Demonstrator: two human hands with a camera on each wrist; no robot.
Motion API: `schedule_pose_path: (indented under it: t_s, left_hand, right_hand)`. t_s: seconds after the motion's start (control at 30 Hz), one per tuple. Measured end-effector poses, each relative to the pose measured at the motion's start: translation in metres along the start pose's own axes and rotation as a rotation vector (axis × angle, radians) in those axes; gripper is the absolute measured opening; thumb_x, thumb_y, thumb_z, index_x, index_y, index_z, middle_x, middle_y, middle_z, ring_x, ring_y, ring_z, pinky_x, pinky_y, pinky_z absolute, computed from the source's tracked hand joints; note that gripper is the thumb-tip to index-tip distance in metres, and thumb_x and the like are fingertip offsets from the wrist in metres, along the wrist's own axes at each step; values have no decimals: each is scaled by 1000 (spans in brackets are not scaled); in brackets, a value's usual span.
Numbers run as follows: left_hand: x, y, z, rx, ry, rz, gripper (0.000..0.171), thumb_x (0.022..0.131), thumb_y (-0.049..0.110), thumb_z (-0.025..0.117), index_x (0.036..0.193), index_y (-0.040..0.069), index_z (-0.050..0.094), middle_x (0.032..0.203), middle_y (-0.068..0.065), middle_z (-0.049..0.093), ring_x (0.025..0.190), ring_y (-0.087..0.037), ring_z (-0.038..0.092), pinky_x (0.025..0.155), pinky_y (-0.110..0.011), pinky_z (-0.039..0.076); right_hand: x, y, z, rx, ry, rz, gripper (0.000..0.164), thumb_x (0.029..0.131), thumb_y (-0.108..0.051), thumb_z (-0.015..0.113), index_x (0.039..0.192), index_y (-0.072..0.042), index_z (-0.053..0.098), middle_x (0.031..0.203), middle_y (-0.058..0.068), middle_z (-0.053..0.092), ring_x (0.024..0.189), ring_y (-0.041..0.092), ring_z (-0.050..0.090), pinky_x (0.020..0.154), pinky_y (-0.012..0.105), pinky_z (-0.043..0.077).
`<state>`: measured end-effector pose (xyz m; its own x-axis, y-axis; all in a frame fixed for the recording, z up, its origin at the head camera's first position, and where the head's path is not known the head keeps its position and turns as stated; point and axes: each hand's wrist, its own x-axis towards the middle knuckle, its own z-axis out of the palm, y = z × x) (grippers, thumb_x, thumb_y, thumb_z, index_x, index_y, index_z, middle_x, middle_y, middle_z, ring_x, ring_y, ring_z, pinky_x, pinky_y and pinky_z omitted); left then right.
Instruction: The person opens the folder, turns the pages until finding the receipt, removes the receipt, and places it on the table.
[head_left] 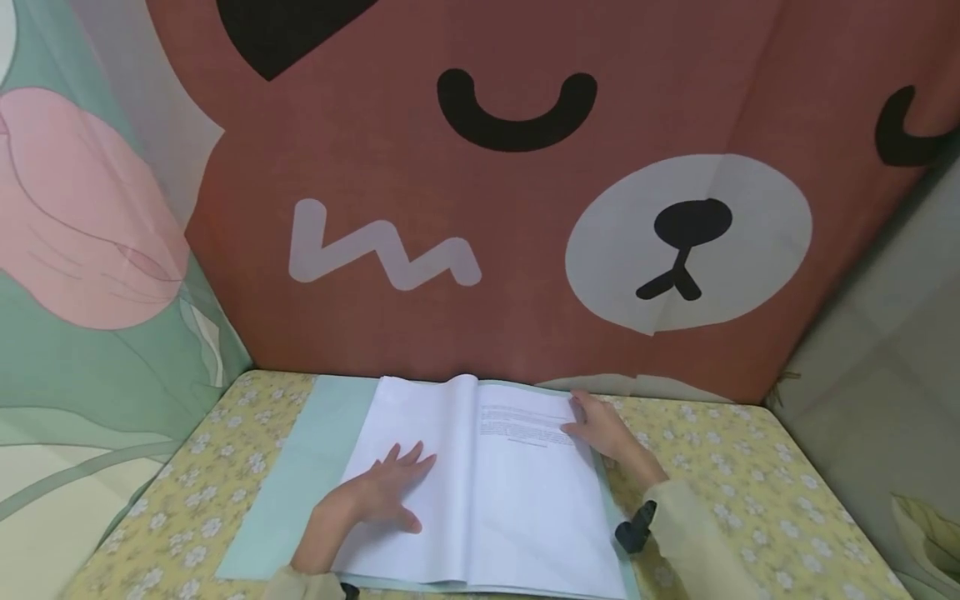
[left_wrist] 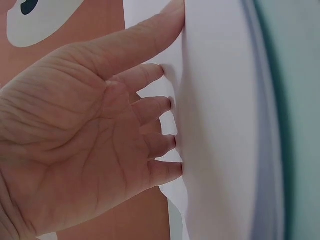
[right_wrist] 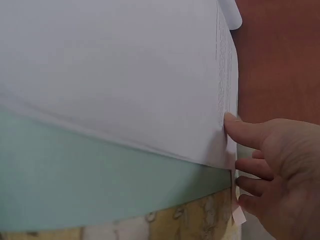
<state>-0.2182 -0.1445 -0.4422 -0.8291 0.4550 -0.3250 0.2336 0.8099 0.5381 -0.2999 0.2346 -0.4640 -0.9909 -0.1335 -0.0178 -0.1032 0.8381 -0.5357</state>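
Note:
A light green folder (head_left: 281, 492) lies open on the table with white printed sheets spread in it. My left hand (head_left: 386, 492) rests on the blank left-hand page (head_left: 442, 517), fingers spread. In the left wrist view, the fingertips of that left hand (left_wrist: 100, 120) press on the white paper (left_wrist: 215, 120), palm raised off it. At the upper right corner of the printed right-hand page (head_left: 540, 500) is my right hand (head_left: 607, 429). The right wrist view shows the right hand (right_wrist: 285, 160) pinching the page corner, thumb on top and fingers curled at its edge.
A yellow floral cloth (head_left: 720, 467) covers the table. Behind it hangs a reddish-brown curtain (head_left: 360, 167) with a cartoon bear face, close to the folder's far edge. A green curtain (head_left: 112, 367) stands on the left and a pale one (head_left: 870, 333) on the right.

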Motion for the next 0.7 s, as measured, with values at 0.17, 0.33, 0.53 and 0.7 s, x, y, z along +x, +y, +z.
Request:
schedule_pose_path:
  t_s: [0.17,0.33,0.53,0.7]
  left_hand:
    - [-2,-2,1,-1,-2,11,91,82,21,88,159,9,41,170,-15,24,156,-46,7,123,-63,11]
    - [-1,-3,2,-5,-10,7,91,82,21,88,159,9,41,170,-15,24,156,-46,7,123,-63,11]
    - [1,-3,3,-13,-3,-2,90,82,21,87,160,12,42,170,-13,24,157,-44,6,123,-63,10]
    - [-1,-3,0,-18,-1,4,90,82,20,88,159,10,43,170,-14,25,157,-45,7,123,-63,10]
  right_hand:
    - [1,7,8,18,28,-1,72,98,-19,75,152,12,39,152,32,47,140,47,45,111,57,42]
    - [0,7,12,27,37,6,66,98,-17,74,150,11,42,149,30,50,140,45,47,111,56,42]
    - [-3,4,13,88,99,-37,55,96,-8,74,141,14,50,140,30,59,134,45,53,109,57,44]
    - [-5,-4,16,128,177,-101,42,91,2,72,129,15,60,125,30,68,123,45,62,102,57,49]
